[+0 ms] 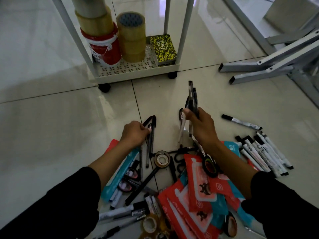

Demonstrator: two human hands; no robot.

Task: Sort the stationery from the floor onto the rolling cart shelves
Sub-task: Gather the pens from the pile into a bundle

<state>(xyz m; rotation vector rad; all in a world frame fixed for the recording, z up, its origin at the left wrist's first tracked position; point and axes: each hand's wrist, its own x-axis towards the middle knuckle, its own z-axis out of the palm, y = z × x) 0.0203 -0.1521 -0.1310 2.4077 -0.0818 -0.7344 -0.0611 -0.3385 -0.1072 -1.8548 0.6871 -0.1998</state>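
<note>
pens bunched upright in my right hand, left hand gripping more pens lying lengthwise toward the cart straight ahead.

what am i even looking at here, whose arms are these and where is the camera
There is no machine here. A person wears one camera on the head, so you look down along their own two arms in black sleeves.

The left hand grips a few black pens low over the floor. The right hand holds up a bundle of pens.

On the tiled floor lies a heap of stationery: white markers, red packets, small tape rolls and black scissors.

Ahead stands the white rolling cart. Its bottom shelf carries stacked packing tape rolls, a red and white roll and a yellow patterned box. The pens probably go there next.
</note>
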